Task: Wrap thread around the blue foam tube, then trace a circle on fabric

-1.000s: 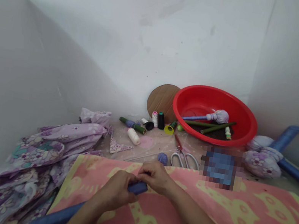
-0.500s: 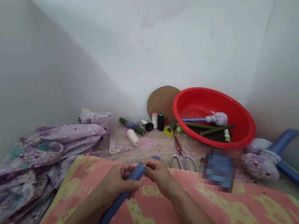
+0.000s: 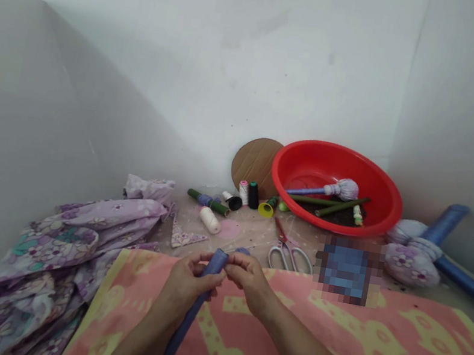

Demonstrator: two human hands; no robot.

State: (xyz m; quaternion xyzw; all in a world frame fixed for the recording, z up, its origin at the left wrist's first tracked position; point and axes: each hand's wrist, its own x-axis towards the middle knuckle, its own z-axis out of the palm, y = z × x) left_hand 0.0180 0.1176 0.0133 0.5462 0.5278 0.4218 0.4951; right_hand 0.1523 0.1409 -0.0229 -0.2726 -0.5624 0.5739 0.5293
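Note:
A long blue stick point(image 3: 190, 313) slants up over the pink and yellow blanket point(image 3: 372, 348) across my lap. My left hand point(image 3: 185, 282) is wrapped round it just below its top end. My right hand point(image 3: 246, 278) pinches that top end with closed fingers. Just beyond my hands a small blue thread ball point(image 3: 242, 251) lies on the floor.
A red basin point(image 3: 381, 191) at the back right holds a cloth-headed stick and green sticks. Thread spools point(image 3: 253, 194), scissors point(image 3: 290, 253) and a white spool point(image 3: 210, 220) lie on the floor. Floral purple cloth point(image 3: 69, 246) is heaped at the left. Cloth bundles on blue sticks point(image 3: 415, 258) lie at the right.
The blue stick swung from lying nearly flat to pointing up and away from me. Both hands rose with it and stayed closed on its top end.

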